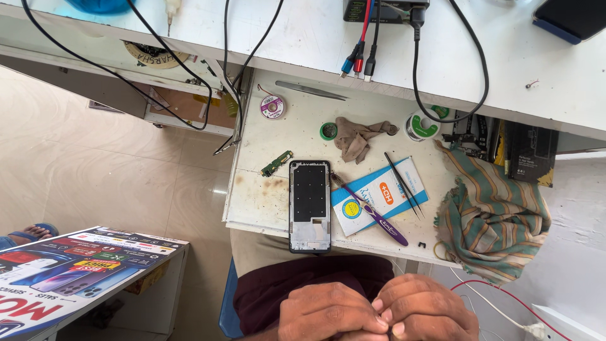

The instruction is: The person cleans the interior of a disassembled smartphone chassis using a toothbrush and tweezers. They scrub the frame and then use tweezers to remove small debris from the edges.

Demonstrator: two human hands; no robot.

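Two hands, our left hand (pixel 331 312) and right hand (pixel 426 309), meet at the frame's bottom, fingertips pinched together; whether they grasp anything we cannot tell. Above, the opened phone frame (pixel 310 205) lies flat on the desk (pixel 252 202), within reach.

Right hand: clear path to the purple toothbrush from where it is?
Probably yes. The right hand sits in the lap against the left hand; the purple toothbrush lies uncovered on the tray just ahead.

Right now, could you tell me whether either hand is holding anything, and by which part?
It cannot be told: the left hand and right hand meet fingertip to fingertip, hiding anything between them.
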